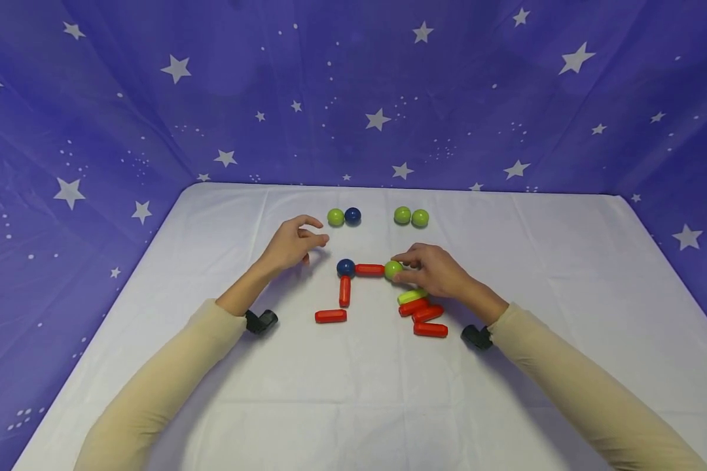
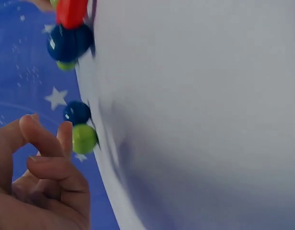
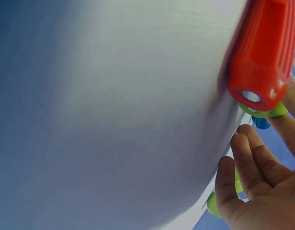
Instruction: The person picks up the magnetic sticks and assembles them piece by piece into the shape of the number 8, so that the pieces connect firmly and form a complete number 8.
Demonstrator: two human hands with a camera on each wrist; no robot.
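Observation:
My right hand (image 1: pixel 438 269) pinches a green ball (image 1: pixel 392 269) between thumb and fingertips. This ball sits at the right end of a red magnetic rod (image 1: pixel 369 269), whose left end meets a dark blue ball (image 1: pixel 345 267). From that blue ball a second red rod (image 1: pixel 344 292) runs toward the near side. My left hand (image 1: pixel 291 243) hovers left of the blue ball, fingers loosely bent and holding nothing, as the left wrist view also shows. In the right wrist view, a red rod (image 3: pixel 265 52) with a round metal end looms close beside the fingers.
At the back lie a green ball (image 1: pixel 336 217) beside a blue ball (image 1: pixel 353 216), and two green balls (image 1: pixel 411 216) side by side. Several rods, one yellow-green (image 1: pixel 412 297) and the others red (image 1: pixel 430 330), lie below my right hand. One loose red rod (image 1: pixel 330 316) lies nearer me.

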